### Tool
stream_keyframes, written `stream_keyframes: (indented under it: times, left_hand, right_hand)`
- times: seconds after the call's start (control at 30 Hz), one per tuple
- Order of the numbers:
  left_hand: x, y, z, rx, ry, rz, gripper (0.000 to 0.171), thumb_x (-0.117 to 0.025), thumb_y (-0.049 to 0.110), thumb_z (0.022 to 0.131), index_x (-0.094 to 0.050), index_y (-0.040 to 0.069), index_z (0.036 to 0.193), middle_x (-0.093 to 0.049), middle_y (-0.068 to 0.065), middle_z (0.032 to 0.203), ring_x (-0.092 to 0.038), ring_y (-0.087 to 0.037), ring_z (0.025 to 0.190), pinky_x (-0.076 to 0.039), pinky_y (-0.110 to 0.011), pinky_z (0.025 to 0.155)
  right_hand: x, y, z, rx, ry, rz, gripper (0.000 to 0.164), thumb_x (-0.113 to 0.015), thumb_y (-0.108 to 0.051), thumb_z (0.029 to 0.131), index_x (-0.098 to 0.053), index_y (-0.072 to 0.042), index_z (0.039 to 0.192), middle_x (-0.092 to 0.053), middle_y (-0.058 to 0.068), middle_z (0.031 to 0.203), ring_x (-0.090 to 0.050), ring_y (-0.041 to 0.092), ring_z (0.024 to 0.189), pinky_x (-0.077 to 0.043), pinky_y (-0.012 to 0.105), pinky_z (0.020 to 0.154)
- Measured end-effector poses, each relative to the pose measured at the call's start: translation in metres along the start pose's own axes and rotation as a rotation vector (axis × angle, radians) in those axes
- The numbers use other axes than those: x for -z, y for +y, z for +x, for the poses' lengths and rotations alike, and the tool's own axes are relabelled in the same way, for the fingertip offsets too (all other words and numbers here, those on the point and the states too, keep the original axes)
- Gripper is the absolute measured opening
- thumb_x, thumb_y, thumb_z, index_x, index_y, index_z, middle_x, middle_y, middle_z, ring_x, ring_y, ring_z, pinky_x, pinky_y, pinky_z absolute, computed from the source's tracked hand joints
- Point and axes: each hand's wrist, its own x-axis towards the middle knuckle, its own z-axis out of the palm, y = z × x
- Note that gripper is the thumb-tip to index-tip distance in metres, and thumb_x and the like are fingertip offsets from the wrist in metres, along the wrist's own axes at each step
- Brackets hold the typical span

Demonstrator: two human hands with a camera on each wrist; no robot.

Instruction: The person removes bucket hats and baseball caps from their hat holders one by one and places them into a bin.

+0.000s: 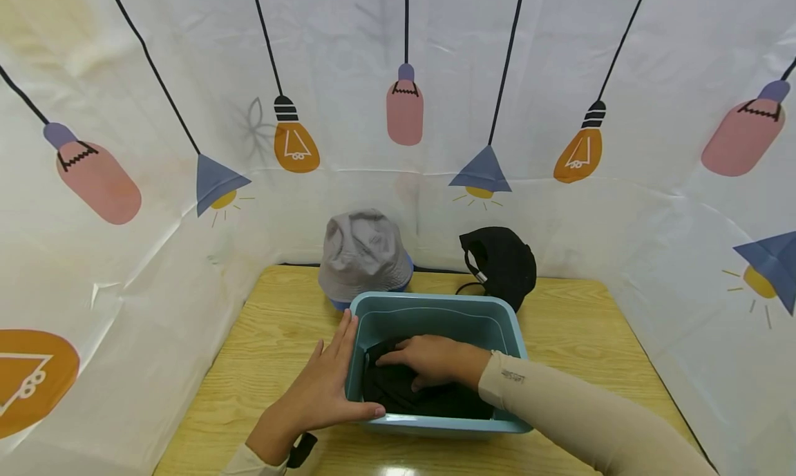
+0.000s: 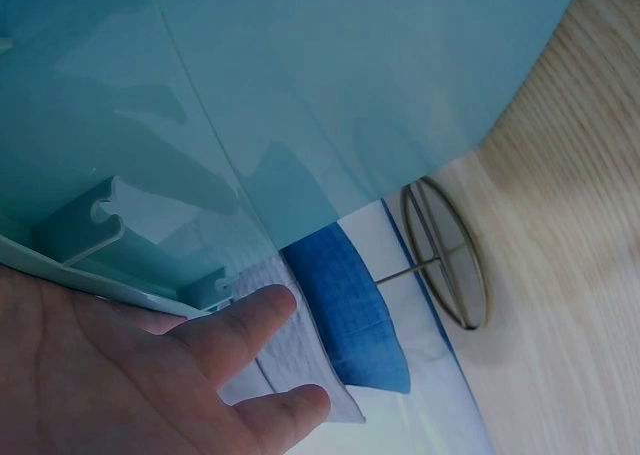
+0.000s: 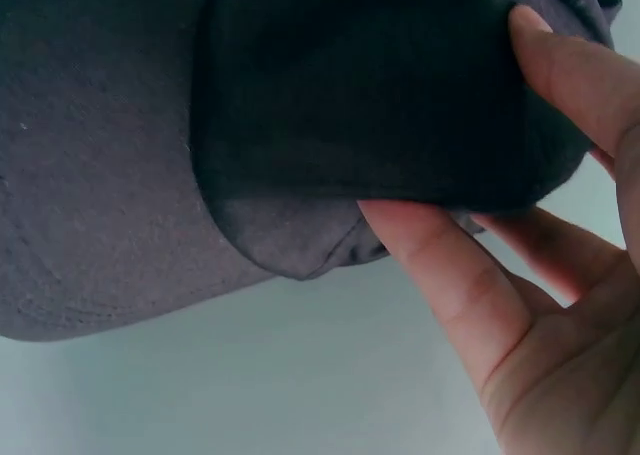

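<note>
A light-blue plastic bin [image 1: 435,424] stands at the middle of the table. Inside it lies a black cap [image 1: 398,393], whose flat brim [image 3: 90,175] and dark crown [image 3: 360,95] fill much of the right wrist view. My right hand [image 1: 435,360] reaches into the bin and pinches the edge of the cap, thumb above the cloth and fingers beneath it. Against the bin's left rim rests my left hand [image 1: 329,386], its fingers straight and its thumb over the front-left corner. From below, the left wrist view shows the same palm [image 2: 100,375] beside the bin's outer wall [image 2: 350,85].
Behind the bin's back-left corner sits a grey bucket hat [image 1: 363,251] with a blue underside [image 2: 345,305]. Another black cap [image 1: 506,265] stands behind the back-right corner. The wooden table [image 1: 267,351] meets a white printed sheet [image 1: 348,186] at the back and sides. A round wire stand [image 2: 445,255] shows near the bucket hat.
</note>
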Motion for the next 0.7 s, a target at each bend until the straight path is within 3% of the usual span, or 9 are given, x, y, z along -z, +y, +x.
stream_keyframes:
  times: [0.4, 0.7]
  left_hand:
    - [0.001, 0.002, 0.0, 0.002, -0.004, -0.009, 0.137, -0.072, 0.083, 0.073, 0.011, 0.026, 0.166, 0.009, -0.004, 0.176, -0.024, -0.035, 0.157, -0.023, -0.078, 0.114]
    - [0.001, 0.001, 0.0, 0.004, -0.009, -0.01, 0.136, -0.07, 0.085, 0.073, 0.01, 0.026, 0.166, 0.009, -0.004, 0.176, -0.024, -0.035, 0.157, -0.023, -0.078, 0.114]
  right_hand:
    - [-0.003, 0.002, 0.013, -0.025, -0.108, -0.014, 0.081, -0.084, -0.032, 0.088, -0.042, -0.042, 0.157, -0.058, -0.001, 0.151, -0.064, 0.015, 0.126, -0.053, 0.039, 0.106]
    - [-0.011, -0.001, 0.019, -0.038, -0.158, -0.104, 0.085, -0.081, -0.037, 0.09, -0.034, -0.044, 0.16, -0.053, 0.006, 0.156, -0.06, 0.018, 0.133, -0.049, 0.039, 0.111]
